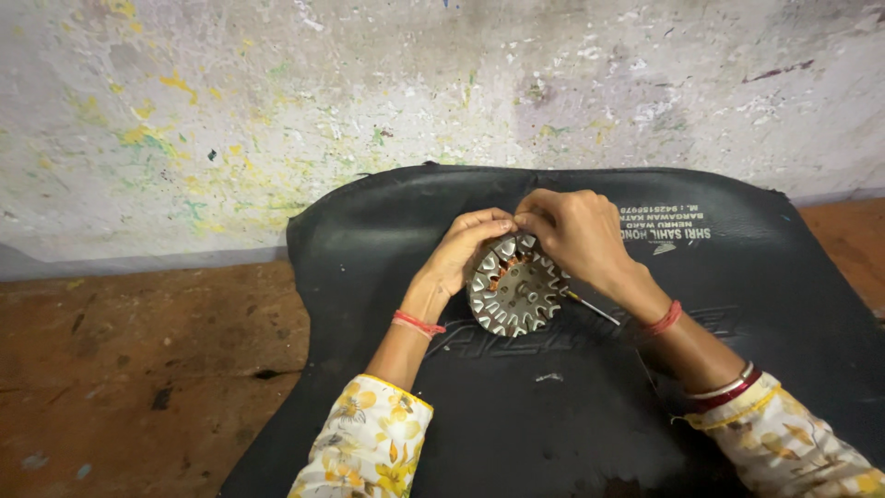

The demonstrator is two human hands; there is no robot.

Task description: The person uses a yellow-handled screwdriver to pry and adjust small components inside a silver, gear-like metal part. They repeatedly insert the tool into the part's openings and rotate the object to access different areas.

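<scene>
A round grey metal stator core (512,288) with slotted teeth and some copper winding stands tilted on a black mat (553,415). My left hand (466,249) holds its upper left edge, fingers pinched at the top. My right hand (576,235) grips the top right of the core, fingertips meeting those of the left hand. A thin wire or rod (590,309) sticks out from under my right wrist. Both wrists wear red thread bands, and the sleeves are floral yellow and white.
The black mat lies on a worn brown floor (138,350) and runs up against a paint-flecked white wall (369,92). Bare floor stretches to the left, and a strip shows at the far right.
</scene>
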